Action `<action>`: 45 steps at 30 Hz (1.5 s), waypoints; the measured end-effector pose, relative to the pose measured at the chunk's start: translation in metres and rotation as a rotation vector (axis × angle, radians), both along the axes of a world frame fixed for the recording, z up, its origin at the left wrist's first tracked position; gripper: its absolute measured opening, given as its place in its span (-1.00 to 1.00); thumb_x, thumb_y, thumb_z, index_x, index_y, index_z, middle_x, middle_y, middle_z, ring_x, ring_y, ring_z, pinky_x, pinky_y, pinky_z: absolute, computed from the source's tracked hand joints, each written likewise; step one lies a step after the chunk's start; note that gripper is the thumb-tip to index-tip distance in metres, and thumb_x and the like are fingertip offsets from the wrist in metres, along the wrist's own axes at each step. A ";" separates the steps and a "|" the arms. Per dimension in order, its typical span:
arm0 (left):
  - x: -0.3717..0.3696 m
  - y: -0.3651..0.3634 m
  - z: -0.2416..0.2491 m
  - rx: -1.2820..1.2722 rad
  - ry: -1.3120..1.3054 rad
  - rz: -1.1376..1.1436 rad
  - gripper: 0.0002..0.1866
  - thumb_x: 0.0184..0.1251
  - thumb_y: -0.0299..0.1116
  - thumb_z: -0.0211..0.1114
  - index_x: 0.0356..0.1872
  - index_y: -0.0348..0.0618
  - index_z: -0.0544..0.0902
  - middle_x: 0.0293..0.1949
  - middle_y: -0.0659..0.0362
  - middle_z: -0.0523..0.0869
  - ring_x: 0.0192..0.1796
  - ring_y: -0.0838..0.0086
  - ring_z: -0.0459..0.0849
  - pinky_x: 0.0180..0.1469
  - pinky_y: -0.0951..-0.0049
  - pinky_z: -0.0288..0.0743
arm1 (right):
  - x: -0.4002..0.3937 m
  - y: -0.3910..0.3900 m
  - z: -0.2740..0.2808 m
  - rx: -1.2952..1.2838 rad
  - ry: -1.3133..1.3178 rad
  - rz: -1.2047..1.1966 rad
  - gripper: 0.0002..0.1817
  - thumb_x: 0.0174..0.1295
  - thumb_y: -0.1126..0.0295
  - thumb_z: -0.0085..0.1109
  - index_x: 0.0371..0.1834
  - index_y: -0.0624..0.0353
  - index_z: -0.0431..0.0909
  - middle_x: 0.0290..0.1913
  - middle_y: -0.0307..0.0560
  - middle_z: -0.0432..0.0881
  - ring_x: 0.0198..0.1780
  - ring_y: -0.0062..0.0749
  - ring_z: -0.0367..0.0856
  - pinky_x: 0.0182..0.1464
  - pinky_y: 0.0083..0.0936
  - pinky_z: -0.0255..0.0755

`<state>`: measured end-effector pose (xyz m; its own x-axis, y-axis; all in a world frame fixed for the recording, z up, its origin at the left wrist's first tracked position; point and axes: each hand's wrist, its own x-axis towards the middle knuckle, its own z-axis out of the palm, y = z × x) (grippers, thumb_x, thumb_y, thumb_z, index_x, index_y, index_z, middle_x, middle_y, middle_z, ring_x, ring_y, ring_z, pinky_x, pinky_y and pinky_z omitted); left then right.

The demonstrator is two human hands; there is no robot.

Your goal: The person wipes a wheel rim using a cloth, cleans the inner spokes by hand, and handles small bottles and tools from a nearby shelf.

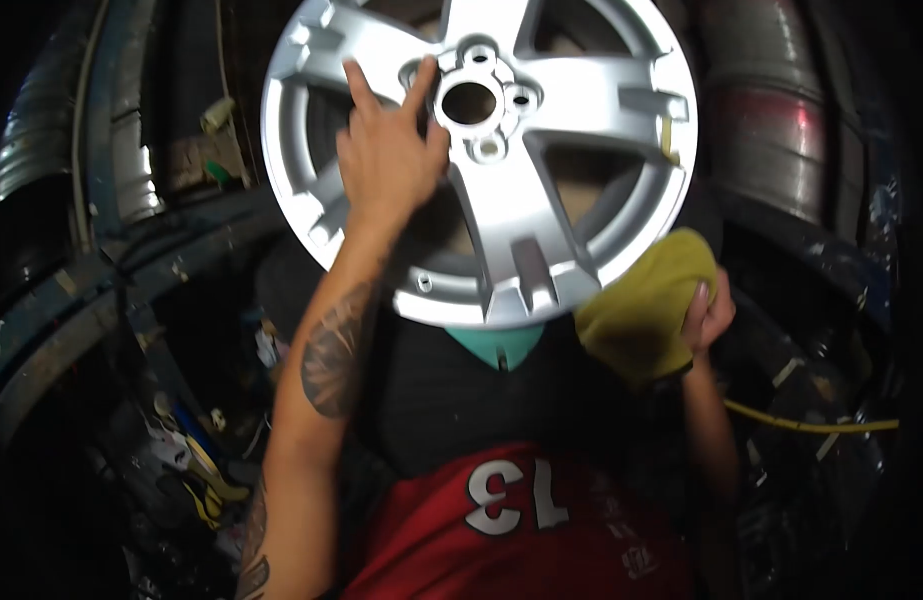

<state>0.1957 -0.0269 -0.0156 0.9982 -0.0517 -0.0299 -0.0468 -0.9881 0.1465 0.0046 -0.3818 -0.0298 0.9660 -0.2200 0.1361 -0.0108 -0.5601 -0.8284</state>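
Observation:
A silver alloy wheel rim (pixel 516 205) fills the upper middle of the head view, its face turned up toward me. My left hand (pixel 389 160) lies over the hub's left side, fingers spread, with fingertips on the spoke and near a bolt hole. At the lower right edge of the wheel, my right hand (pixel 714 312) grips a yellow-green cloth (pixel 649 305). The cloth is bunched and overlaps the outer lip. Under the wheel's bottom edge a teal piece (pixel 496 345) shows, mostly hidden.
Large silver cylinders (pixel 766 110) stand at the back right, with others (pixel 41 110) at the left. Dark metal bars (pixel 66 290) curve around the workspace. Pliers with yellow handles (pixel 209 490) lie among clutter at lower left. A yellow hose (pixel 811 424) runs to the right.

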 end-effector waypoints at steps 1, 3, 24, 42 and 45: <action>-0.003 0.002 -0.003 -0.007 0.040 0.010 -0.28 0.30 -0.04 0.18 0.56 0.57 0.36 0.62 -0.36 0.03 0.12 -0.14 0.71 0.19 -0.06 0.50 | -0.002 0.000 0.001 0.050 0.010 0.006 -0.65 0.48 0.30 -0.03 0.01 0.39 0.62 -0.32 0.06 0.73 -0.31 -0.33 0.73 -0.19 -0.47 0.54; 0.000 0.003 -0.004 -0.004 -0.007 -0.012 -0.29 0.29 -0.03 0.19 0.54 0.50 0.41 0.60 -0.36 0.08 0.15 -0.13 0.69 0.22 -0.02 0.50 | 0.003 0.008 0.006 0.023 0.000 -0.018 -0.65 0.50 0.31 -0.04 0.01 0.39 0.62 -0.32 0.02 0.73 -0.32 -0.38 0.71 -0.19 -0.49 0.53; -0.004 -0.025 0.032 -0.060 0.018 0.181 -0.56 0.30 -0.09 0.21 0.07 -0.11 0.75 0.15 -0.20 0.69 0.20 -0.06 0.63 0.17 -0.08 0.51 | 0.000 0.018 0.016 0.030 -0.002 -0.039 -0.69 0.51 0.33 0.06 -0.01 0.42 0.63 -0.27 -0.03 0.72 -0.24 -0.52 0.61 -0.12 -0.52 0.50; 0.005 -0.007 0.001 -0.185 -0.133 0.066 -0.66 0.08 -0.33 0.35 -0.09 0.22 0.88 0.60 -0.26 0.21 -0.20 0.12 0.80 0.00 0.24 0.62 | -0.010 -0.010 -0.001 0.081 0.006 -0.026 -0.60 0.41 0.31 -0.06 -0.03 0.50 0.59 -0.27 0.11 0.72 -0.32 -0.23 0.70 -0.19 -0.44 0.52; 0.007 -0.008 0.001 -0.231 -0.146 0.066 -0.73 0.07 -0.33 0.36 -0.21 0.18 0.91 0.60 -0.23 0.23 -0.29 0.17 0.81 -0.08 0.27 0.65 | -0.018 -0.013 -0.005 0.089 0.019 -0.041 -0.60 0.40 0.31 -0.07 -0.04 0.50 0.59 -0.27 0.12 0.72 -0.31 -0.22 0.70 -0.19 -0.43 0.52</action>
<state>0.2028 -0.0349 -0.0143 0.9925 0.0249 0.1194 -0.0206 -0.9308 0.3649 -0.0138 -0.3950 -0.0350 0.9582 -0.2694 0.0958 -0.0485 -0.4831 -0.8742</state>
